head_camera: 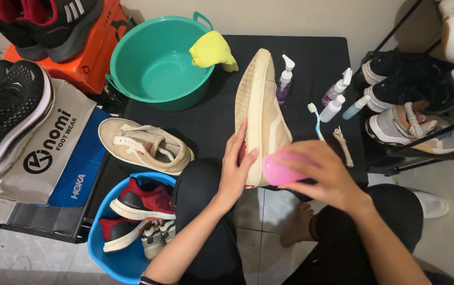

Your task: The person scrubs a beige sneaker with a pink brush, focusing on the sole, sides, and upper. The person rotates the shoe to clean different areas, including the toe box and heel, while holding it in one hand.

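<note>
Scrubbing, by the look: left hand point(236, 168) gripping upright beige canvas sneaker point(260, 113) over black table point(322, 55); right hand point(319, 174) curled round pink oval brush point(279, 171) at its side. Next likely firmer strokes. Teal plastic basin point(155, 66) holding water; blue tub point(126, 258) holding shoes

My left hand point(236, 168) steadies the beige shoe point(261, 113) on edge over the black bench point(211, 119); my right hand point(326, 174) presses a pink brush point(278, 171) against its side. Its mate point(145, 145) lies left of it.
</note>
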